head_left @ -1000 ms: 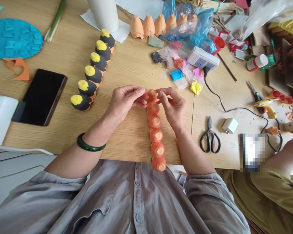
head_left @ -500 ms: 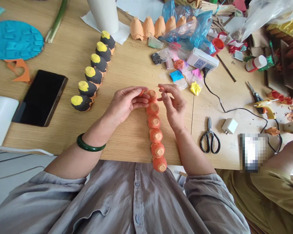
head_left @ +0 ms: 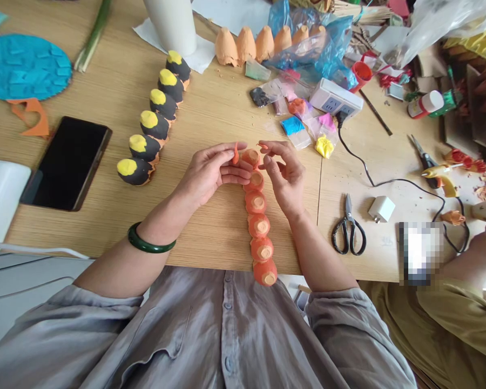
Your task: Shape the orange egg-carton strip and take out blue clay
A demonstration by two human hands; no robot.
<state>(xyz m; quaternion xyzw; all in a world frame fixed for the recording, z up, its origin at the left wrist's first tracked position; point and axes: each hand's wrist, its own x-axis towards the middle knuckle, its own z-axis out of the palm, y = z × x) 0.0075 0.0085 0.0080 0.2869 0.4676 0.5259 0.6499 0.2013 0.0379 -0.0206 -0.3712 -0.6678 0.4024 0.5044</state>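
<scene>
Left hand (head_left: 208, 173): fingers pinch a thin orange clay strip (head_left: 235, 154). Right hand (head_left: 287, 175): fingers pinch a small orange scrap (head_left: 263, 146). Six orange-coated egg-carton cups (head_left: 258, 224) run below the fingers, tips bare; six black cups with yellow tips (head_left: 154, 116) stand finished left of the fingers; uncoated cups (head_left: 247, 46) remain beyond.

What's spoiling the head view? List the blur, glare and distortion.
Head view: the fingers look slightly soft, the green stalk at the top edge is smeared, the wide lens bows the table edge, a pixelated block hides something at lower right, and the light is soft without harsh glare.
</scene>
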